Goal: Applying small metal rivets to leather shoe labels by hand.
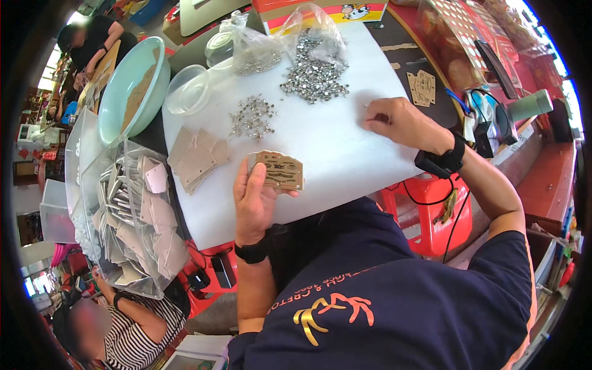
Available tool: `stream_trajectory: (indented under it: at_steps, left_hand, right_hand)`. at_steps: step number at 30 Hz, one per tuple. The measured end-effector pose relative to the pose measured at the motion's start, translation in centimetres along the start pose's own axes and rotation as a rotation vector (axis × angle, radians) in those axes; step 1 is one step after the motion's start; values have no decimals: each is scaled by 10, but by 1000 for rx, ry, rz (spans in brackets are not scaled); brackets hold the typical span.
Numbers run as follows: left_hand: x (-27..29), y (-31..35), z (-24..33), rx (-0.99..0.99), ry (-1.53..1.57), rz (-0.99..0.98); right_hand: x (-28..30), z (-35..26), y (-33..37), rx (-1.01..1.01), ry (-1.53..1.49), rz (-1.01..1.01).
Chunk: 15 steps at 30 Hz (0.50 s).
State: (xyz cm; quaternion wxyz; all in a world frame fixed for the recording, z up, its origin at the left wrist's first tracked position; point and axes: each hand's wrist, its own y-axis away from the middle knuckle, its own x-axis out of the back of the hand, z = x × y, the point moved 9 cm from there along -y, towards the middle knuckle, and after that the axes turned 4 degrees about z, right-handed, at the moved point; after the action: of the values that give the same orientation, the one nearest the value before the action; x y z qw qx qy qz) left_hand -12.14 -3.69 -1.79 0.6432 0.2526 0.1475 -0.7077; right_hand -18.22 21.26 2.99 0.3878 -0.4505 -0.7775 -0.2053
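Observation:
My left hand (253, 197) is closed round a flat brown plaque (282, 171) with a wavy-cut edge and dark print, thumb across its face, at the table's near edge. My right hand (404, 124) is over the right of the white table surface (345, 142), apart from the plaque. Its fingers are curled together; whatever they hold, if anything, is too small to make out. Beyond the plaque lies a loose spread of small shiny metal pieces (253, 118). A stack of plain grey-brown plates (198, 157) lies to the left of it.
A larger metal-piece heap (314, 77) spills from a plastic bag. Left stand a clear bin (163, 287) full of plates, a pale green basin (105, 114) and a clear round tub (188, 91). Printed plaques (422, 87) lie at right. Two other people sit at left.

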Motion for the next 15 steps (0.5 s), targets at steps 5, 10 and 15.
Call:
stream_trajectory:
  at_steps: [5, 10, 15]
  left_hand:
    - [3, 0, 2, -29, -2, 1]
    - [0, -1, 7, -44, 8, 8]
    - [5, -3, 6, -43, 42, -6]
  right_hand:
    - [6, 47, 0, -442, -440, 80]
    - [3, 64, -6, -448, -510, 102]
    - [0, 68, -7, -500, -556, 97]
